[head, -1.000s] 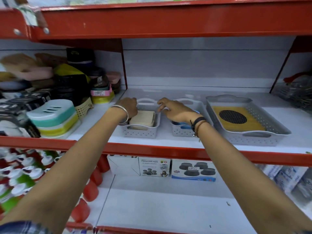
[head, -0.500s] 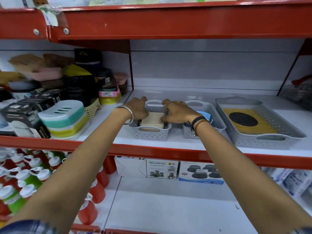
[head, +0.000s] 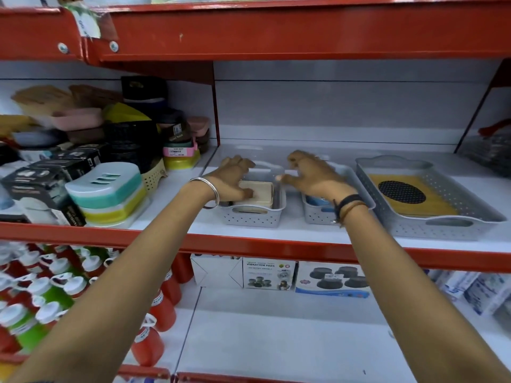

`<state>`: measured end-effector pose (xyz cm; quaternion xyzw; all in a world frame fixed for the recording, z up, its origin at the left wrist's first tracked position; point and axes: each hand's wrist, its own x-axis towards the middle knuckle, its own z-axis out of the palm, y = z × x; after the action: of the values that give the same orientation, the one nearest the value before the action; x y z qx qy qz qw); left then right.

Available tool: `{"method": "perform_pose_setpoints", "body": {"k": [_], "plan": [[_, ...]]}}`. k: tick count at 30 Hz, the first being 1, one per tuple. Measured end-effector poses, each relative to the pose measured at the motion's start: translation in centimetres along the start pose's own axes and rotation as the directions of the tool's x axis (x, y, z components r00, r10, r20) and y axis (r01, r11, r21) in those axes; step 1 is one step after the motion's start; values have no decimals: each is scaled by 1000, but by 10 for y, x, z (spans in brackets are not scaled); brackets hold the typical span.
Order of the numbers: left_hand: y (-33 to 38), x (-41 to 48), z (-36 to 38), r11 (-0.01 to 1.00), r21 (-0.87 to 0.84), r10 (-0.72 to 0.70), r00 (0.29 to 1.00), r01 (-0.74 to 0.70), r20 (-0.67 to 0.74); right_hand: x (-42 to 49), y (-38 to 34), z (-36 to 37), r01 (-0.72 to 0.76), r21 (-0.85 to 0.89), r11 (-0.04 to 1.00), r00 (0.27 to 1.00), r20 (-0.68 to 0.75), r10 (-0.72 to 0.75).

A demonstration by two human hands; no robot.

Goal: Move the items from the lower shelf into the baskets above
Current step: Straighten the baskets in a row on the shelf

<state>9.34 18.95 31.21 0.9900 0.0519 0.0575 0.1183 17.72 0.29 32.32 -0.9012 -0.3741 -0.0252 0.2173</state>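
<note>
Three grey perforated baskets stand on the upper white shelf. The left small basket (head: 250, 217) holds a beige box (head: 261, 189). My left hand (head: 233, 176) curls its fingers over that basket's rear-left rim, with the thumb pressing on the box top. My right hand (head: 312, 176) hovers with spread fingers over the middle small basket (head: 318, 217), which holds a blue item (head: 315, 201). The large tray basket (head: 442, 228) on the right holds a yellow mat (head: 439, 203) with a black oval. On the lower shelf stand a vibration pads box (head: 266, 273) and a second box (head: 331, 277).
Stacked soap dishes (head: 107, 189), black boxes and other wares crowd the upper shelf's left bay behind a red post (head: 217, 111). Red and green bottles (head: 163, 308) fill the lower left. White packets (head: 481, 291) lie at the lower right. A red shelf beam (head: 276, 31) runs overhead.
My right hand has left the beige box and moved right, above the middle basket, with fingers spread. My left hand stays at the left basket. The view has shifted slightly.
</note>
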Motion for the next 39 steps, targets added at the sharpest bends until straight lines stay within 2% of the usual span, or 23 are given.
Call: {"method": "perform_pose_setpoints", "body": {"k": [1, 3, 5, 7, 10, 12, 16, 20, 22, 24, 26, 27, 30, 34, 39], "plan": [[6, -6, -3, 999, -29, 34, 999, -34, -17, -9, 3, -11, -46, -62, 997, 999, -4, 46], [18, -20, -5, 998, -8, 61, 994, -60, 89, -29, 11, -30, -110, -172, 979, 985, 110, 130], [27, -32, -3, 995, 71, 46, 969, -65, 242, -49, 19, -40, -113, -266, 957, 943, 275, 188], [31, -39, 3, 996, 77, 24, 961, -47, 277, -58, 29, -40, -79, -327, 942, 912, 358, 201], [37, -49, 3, 998, 46, 20, 973, -31, 231, -66, 35, -36, -59, -279, 959, 935, 320, 151], [39, -56, 2, 999, 42, 22, 968, -33, 249, -72, 35, -35, -53, -235, 970, 945, 303, 126], [40, -70, 1, 998, 30, 49, 954, -60, 294, -87, 34, -36, -5, -226, 974, 934, 347, 85], [47, -81, 0, 998, 64, 1, 954, -21, 299, -101, 34, -38, 20, -234, 972, 922, 379, 72], [56, -85, -1, 993, 116, -34, 964, 3, 264, -107, 36, -39, 33, -201, 979, 929, 366, 44], [73, -86, -3, 990, 139, -41, 994, 26, 102, -113, 40, -43, 32, -118, 992, 953, 304, 5], [100, -83, -1, 995, 96, 15, 997, -8, -72, -124, 53, -54, 12, -18, 1000, 984, 179, -8], [116, -81, 2, 997, 64, 46, 994, -39, -104, -129, 63, -60, -15, 19, 1000, 994, 109, 13], [162, -71, 21, 994, -22, 108, 994, -109, -36, -141, 107, -75, -107, 4, 994, 992, -61, 107], [203, -64, 54, 998, -14, 64, 997, -63, 49, -157, 159, -81, -257, -75, 964, 963, 60, 262], [221, -64, 69, 995, 14, -101, 993, 102, -54, -171, 175, -77, -194, -136, 972, 981, -4, 195]]}}
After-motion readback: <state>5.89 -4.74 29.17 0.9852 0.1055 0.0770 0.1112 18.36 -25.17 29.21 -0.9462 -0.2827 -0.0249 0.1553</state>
